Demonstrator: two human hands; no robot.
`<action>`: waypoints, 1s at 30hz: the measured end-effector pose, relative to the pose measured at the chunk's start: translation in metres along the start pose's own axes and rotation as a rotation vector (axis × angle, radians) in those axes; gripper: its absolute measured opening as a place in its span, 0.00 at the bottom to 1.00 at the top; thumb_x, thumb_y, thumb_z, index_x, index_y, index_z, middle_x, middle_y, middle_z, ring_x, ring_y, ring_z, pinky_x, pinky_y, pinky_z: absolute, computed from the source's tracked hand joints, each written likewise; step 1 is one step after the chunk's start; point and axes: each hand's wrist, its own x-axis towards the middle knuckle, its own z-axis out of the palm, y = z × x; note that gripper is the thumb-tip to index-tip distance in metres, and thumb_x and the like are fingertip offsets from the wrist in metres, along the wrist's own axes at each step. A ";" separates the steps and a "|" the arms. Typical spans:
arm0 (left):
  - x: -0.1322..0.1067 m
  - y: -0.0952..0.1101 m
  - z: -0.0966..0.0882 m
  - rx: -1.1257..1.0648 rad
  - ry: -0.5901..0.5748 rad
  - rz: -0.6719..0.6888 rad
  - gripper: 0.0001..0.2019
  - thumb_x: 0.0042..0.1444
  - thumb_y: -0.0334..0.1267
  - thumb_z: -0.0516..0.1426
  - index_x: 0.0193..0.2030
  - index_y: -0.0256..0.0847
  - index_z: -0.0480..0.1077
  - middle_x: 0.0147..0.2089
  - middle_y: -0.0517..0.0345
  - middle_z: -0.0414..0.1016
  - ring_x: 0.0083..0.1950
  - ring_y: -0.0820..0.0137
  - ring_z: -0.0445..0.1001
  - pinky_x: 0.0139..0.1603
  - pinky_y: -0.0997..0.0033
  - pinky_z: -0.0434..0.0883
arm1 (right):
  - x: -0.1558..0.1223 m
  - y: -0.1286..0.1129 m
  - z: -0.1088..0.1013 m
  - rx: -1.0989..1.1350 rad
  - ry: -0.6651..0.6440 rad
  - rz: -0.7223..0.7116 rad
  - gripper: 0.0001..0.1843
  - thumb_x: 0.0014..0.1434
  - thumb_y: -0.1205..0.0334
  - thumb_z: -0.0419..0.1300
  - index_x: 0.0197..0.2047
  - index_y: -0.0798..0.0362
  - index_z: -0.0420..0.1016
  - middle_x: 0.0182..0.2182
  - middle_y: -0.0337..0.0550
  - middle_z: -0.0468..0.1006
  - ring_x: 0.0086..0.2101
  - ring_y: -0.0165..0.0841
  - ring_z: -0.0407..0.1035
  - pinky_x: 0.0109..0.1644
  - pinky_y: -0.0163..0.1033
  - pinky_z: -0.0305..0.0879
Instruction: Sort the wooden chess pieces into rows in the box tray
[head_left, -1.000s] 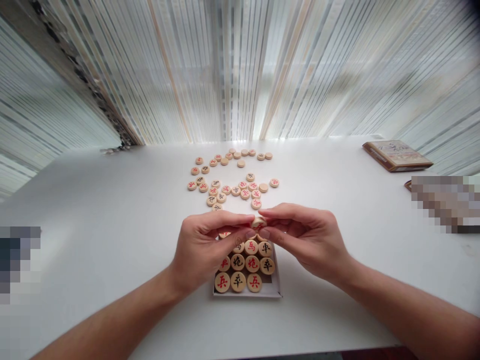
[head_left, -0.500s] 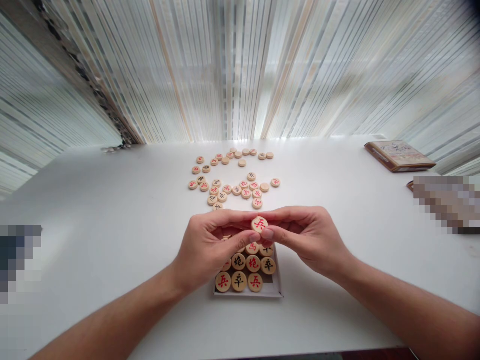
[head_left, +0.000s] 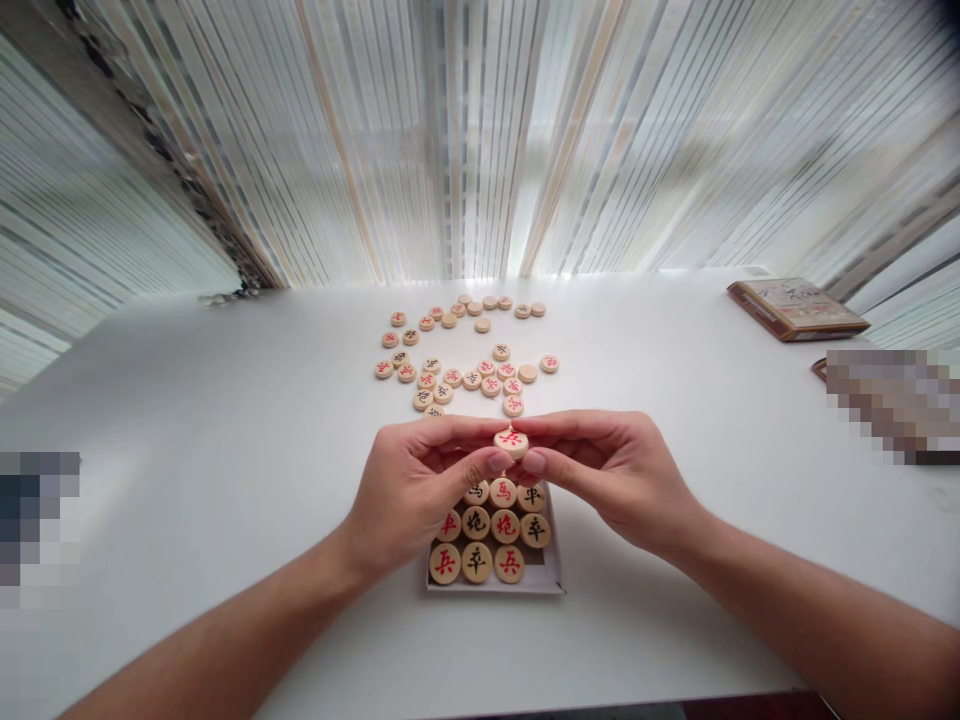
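Observation:
Between the fingertips of both hands is a round wooden Chinese chess piece with a red character on its face. My left hand pinches it from the left, and my right hand from the right; both are closed on it. Below them lies a shallow white box tray with rows of similar pieces, marked in red or black. A red-marked piece ends its nearest row, with a gap at the tray's near right corner. My hands hide the tray's far part.
Several loose chess pieces are scattered on the white table beyond my hands, some showing blank faces. A flat brown box lies at the far right, with a second, partly blurred item nearer. A striped curtain hangs behind the table.
The held chess piece has tipped back, so its face now points more upward, and it has shifted slightly left. Both hands stay almost in place above the tray.

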 end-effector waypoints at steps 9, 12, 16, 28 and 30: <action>0.001 0.002 -0.001 0.074 0.030 0.042 0.07 0.59 0.38 0.73 0.42 0.41 0.88 0.38 0.52 0.90 0.38 0.65 0.89 0.39 0.74 0.87 | -0.001 0.000 0.001 -0.060 -0.009 -0.044 0.10 0.60 0.64 0.77 0.46 0.50 0.91 0.34 0.47 0.91 0.32 0.36 0.86 0.37 0.35 0.87; 0.000 0.001 -0.001 0.084 0.035 0.028 0.05 0.60 0.38 0.72 0.42 0.40 0.88 0.37 0.52 0.90 0.37 0.65 0.89 0.39 0.74 0.86 | -0.001 -0.001 0.001 -0.069 -0.015 -0.017 0.10 0.59 0.62 0.79 0.45 0.50 0.92 0.33 0.46 0.90 0.32 0.35 0.86 0.38 0.34 0.86; -0.002 -0.001 -0.001 0.071 0.054 -0.005 0.09 0.59 0.36 0.73 0.46 0.39 0.87 0.37 0.52 0.90 0.36 0.64 0.89 0.39 0.72 0.87 | 0.000 -0.003 0.000 -0.090 -0.004 0.027 0.09 0.59 0.59 0.79 0.42 0.52 0.91 0.30 0.46 0.89 0.29 0.34 0.85 0.35 0.34 0.85; -0.005 -0.002 0.002 0.002 -0.044 -0.013 0.16 0.57 0.30 0.72 0.52 0.36 0.85 0.37 0.50 0.90 0.37 0.63 0.90 0.42 0.70 0.88 | 0.002 -0.006 0.001 0.030 -0.054 0.252 0.16 0.52 0.54 0.82 0.35 0.56 0.87 0.22 0.39 0.82 0.21 0.28 0.74 0.26 0.31 0.75; -0.005 -0.002 0.002 0.063 -0.082 0.014 0.14 0.60 0.31 0.71 0.53 0.37 0.85 0.40 0.49 0.90 0.39 0.61 0.90 0.43 0.69 0.88 | 0.002 -0.006 0.002 0.044 -0.034 0.290 0.19 0.48 0.56 0.85 0.37 0.55 0.86 0.22 0.37 0.80 0.19 0.26 0.70 0.22 0.31 0.70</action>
